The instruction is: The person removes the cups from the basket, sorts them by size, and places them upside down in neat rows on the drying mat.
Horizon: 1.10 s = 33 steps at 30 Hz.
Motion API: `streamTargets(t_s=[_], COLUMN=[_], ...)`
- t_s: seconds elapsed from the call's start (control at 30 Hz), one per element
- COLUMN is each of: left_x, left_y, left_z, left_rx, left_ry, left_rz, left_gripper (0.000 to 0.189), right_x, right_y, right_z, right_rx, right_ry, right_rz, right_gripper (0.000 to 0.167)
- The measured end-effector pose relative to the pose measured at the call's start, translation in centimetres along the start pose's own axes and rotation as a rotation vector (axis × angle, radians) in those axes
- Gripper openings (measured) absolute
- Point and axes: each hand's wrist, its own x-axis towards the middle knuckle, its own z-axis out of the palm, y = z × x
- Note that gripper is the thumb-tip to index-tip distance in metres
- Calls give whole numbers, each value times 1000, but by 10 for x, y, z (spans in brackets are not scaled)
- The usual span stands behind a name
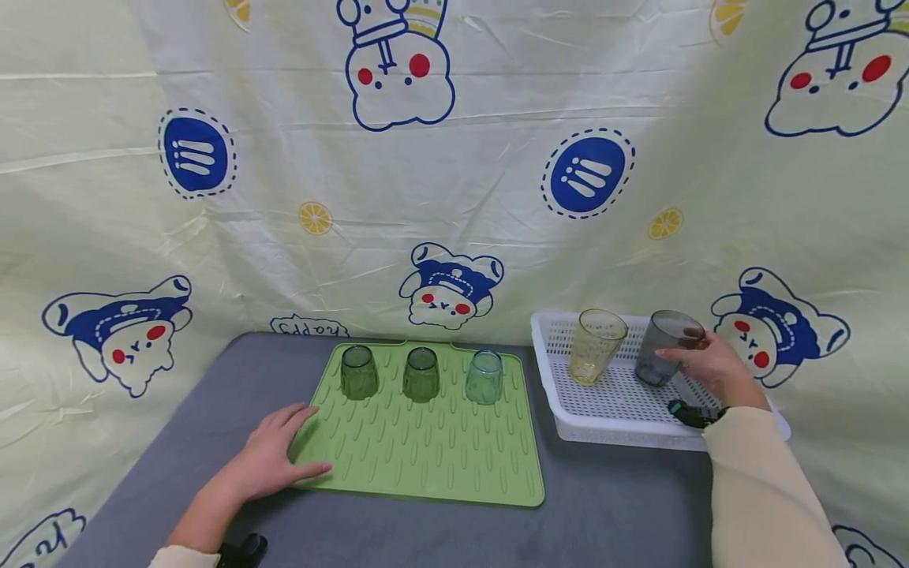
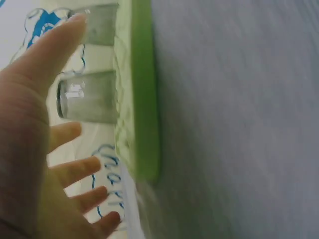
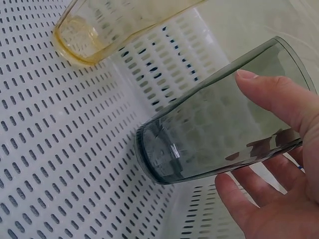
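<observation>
My right hand [image 1: 699, 363] grips a grey glass tumbler [image 1: 660, 351] near its rim, thumb on one side and fingers round the other, inside the white perforated basket [image 1: 611, 432]. A yellow-tinted glass [image 1: 595, 347] stands beside it in the basket. On the green mat [image 1: 426, 465] three small glasses stand in a row along the back: a dark green glass [image 1: 359, 372], another dark green glass [image 1: 421, 375] and a bluish-green glass [image 1: 484, 377]. With fingers spread, my left hand [image 1: 266, 457] is at the mat's left edge, holding nothing.
A grey cloth [image 1: 611, 505] covers the table under mat and basket. Behind it hangs a pale curtain [image 1: 497, 181] with cartoon prints. The basket's raised wall [image 1: 547, 379] faces the mat's right edge. A dark wrist strap [image 1: 692, 414] shows over the basket.
</observation>
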Motion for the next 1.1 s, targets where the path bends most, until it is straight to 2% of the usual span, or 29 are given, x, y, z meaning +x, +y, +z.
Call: streamTargets(t_s=[0.13, 0.3, 0.53, 0.67, 0.9, 1.1], left_x=[7, 16, 25, 29, 37, 46], left_y=[13, 33, 55, 66, 87, 103], left_z=[5, 12, 22, 27, 33, 40], left_rx=[-95, -234, -372, -458, -644, -747], left_ry=[67, 86, 115, 102, 45, 14], left_rz=[54, 96, 143, 126, 93, 111], left_gripper=[94, 94, 91, 88, 84, 81], right_x=[-7, -16, -27, -35, -53, -73], right_y=[-6, -11, -21, -27, -36, -45], right_z=[-4, -4, 0, 4, 11, 24], right_rx=[-50, -90, -62, -56, -115, -113], right_ry=[4, 21, 10, 31, 80, 65], right_rz=[-12, -45, -125, -180, -253, -305], right_gripper=[123, 122, 114, 110, 92, 86])
